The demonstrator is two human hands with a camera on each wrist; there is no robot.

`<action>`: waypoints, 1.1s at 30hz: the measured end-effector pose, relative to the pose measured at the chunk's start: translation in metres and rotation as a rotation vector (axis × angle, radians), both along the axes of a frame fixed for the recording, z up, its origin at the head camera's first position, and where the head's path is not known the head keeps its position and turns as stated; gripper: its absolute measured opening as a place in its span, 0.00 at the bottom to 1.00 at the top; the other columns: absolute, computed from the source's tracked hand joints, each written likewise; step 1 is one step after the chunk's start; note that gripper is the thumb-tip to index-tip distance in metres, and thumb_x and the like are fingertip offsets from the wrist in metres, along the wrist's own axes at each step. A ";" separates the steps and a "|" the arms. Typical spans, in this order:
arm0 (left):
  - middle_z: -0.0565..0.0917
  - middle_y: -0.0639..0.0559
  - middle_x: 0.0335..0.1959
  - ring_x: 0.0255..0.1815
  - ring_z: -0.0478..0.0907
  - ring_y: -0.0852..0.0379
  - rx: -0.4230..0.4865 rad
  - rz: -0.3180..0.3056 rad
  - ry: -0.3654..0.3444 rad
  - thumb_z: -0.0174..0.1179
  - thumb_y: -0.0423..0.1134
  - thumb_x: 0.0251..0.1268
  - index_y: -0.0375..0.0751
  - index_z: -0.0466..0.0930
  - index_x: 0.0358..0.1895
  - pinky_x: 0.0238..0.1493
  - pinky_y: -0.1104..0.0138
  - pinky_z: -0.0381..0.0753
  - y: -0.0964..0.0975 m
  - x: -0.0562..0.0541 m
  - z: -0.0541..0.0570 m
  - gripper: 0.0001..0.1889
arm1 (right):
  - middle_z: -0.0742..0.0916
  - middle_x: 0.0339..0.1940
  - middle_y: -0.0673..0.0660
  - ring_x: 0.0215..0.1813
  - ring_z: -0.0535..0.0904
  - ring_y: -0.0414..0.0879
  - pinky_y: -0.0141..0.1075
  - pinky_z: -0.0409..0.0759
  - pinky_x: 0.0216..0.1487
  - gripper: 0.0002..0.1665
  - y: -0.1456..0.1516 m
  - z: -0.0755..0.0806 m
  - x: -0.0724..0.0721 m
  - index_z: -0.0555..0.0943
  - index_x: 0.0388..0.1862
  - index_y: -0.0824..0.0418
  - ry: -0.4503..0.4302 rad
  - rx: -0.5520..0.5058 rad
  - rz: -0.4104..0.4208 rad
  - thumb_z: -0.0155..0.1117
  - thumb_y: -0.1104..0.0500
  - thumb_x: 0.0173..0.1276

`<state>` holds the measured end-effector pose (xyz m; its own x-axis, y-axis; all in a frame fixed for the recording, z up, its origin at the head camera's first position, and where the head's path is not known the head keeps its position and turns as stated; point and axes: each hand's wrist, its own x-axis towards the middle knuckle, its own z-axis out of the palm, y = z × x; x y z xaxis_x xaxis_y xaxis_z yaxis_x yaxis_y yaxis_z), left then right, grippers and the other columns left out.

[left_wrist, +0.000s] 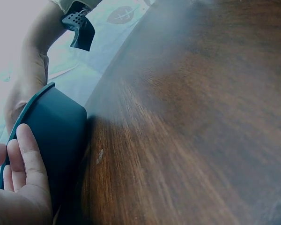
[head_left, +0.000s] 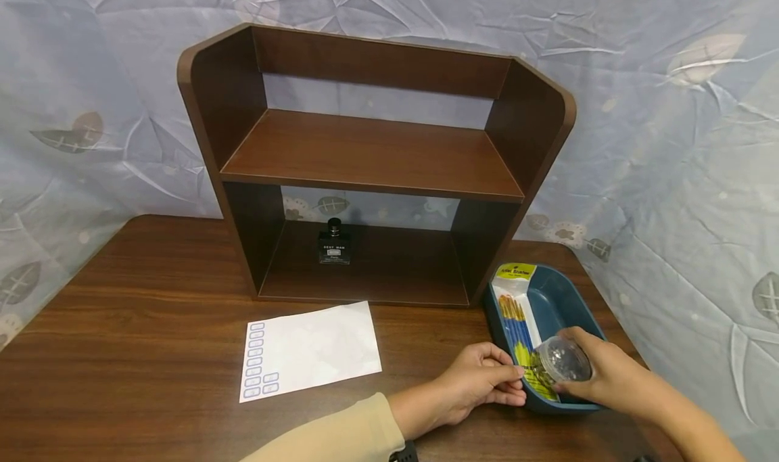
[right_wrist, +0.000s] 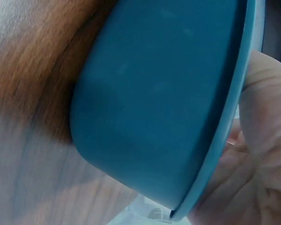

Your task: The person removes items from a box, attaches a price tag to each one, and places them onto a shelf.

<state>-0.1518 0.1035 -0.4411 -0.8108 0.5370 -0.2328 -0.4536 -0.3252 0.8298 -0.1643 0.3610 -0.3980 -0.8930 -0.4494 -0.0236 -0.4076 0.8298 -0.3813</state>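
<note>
A blue plastic bin (head_left: 562, 293) stands on the right side of the table. My left hand (head_left: 481, 384) pinches its near left rim; in the left wrist view the fingers (left_wrist: 30, 154) lie along the outer wall. Inside the bin, my right hand (head_left: 615, 374) grips a clear round jar (head_left: 564, 359), tilted, with its see-through lid facing up. Beside the jar lies a pack of artist brushes (head_left: 517, 320) with blue handles and a yellow-green card. In the right wrist view the bin's wall (right_wrist: 154, 93) covers the jar, and part of my right hand shows past the rim.
A brown two-tier shelf (head_left: 371, 151) stands at the back, close to the bin. On its lower board is a black perfume bottle (head_left: 334, 245). A white sheet with blue-outlined labels (head_left: 313, 350) lies on the wooden table (head_left: 152, 354) before the shelf.
</note>
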 end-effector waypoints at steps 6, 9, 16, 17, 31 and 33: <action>0.81 0.51 0.28 0.25 0.82 0.63 0.006 0.003 -0.006 0.60 0.24 0.71 0.43 0.75 0.39 0.46 0.61 0.92 -0.001 0.001 0.001 0.09 | 0.87 0.51 0.57 0.42 0.82 0.34 0.31 0.80 0.34 0.45 -0.005 -0.002 0.001 0.76 0.62 0.65 0.177 -0.014 -0.025 0.88 0.48 0.51; 0.82 0.51 0.29 0.26 0.82 0.63 0.008 0.005 -0.008 0.60 0.24 0.71 0.43 0.75 0.38 0.46 0.61 0.92 -0.001 0.001 0.001 0.09 | 0.87 0.52 0.57 0.44 0.81 0.37 0.32 0.80 0.34 0.45 -0.007 -0.001 0.001 0.78 0.62 0.62 0.248 -0.015 -0.037 0.89 0.48 0.49; 0.82 0.51 0.29 0.26 0.82 0.63 0.012 0.005 -0.010 0.61 0.24 0.71 0.43 0.75 0.39 0.46 0.61 0.92 0.000 0.001 0.002 0.09 | 0.84 0.52 0.61 0.41 0.79 0.36 0.31 0.78 0.32 0.46 -0.012 0.003 0.002 0.78 0.65 0.62 0.222 -0.079 -0.103 0.88 0.49 0.50; 0.82 0.51 0.29 0.26 0.82 0.63 0.011 0.005 -0.010 0.61 0.24 0.71 0.43 0.75 0.39 0.46 0.61 0.92 -0.001 0.001 0.002 0.09 | 0.84 0.51 0.61 0.40 0.78 0.34 0.30 0.78 0.31 0.46 -0.014 0.004 0.002 0.77 0.65 0.62 0.216 -0.089 -0.112 0.88 0.49 0.50; 0.83 0.50 0.31 0.27 0.84 0.61 0.007 0.008 -0.014 0.63 0.24 0.70 0.39 0.76 0.43 0.49 0.60 0.92 0.000 0.000 -0.001 0.07 | 0.83 0.50 0.58 0.42 0.77 0.38 0.34 0.79 0.34 0.45 -0.039 0.032 0.001 0.78 0.66 0.60 0.281 -0.116 -0.132 0.88 0.48 0.51; 0.83 0.50 0.31 0.28 0.84 0.62 0.004 0.005 -0.010 0.63 0.24 0.70 0.38 0.76 0.43 0.49 0.60 0.92 0.000 0.000 -0.001 0.07 | 0.83 0.52 0.57 0.45 0.79 0.44 0.40 0.81 0.38 0.45 -0.045 0.037 0.002 0.78 0.67 0.60 0.276 -0.105 -0.127 0.87 0.47 0.53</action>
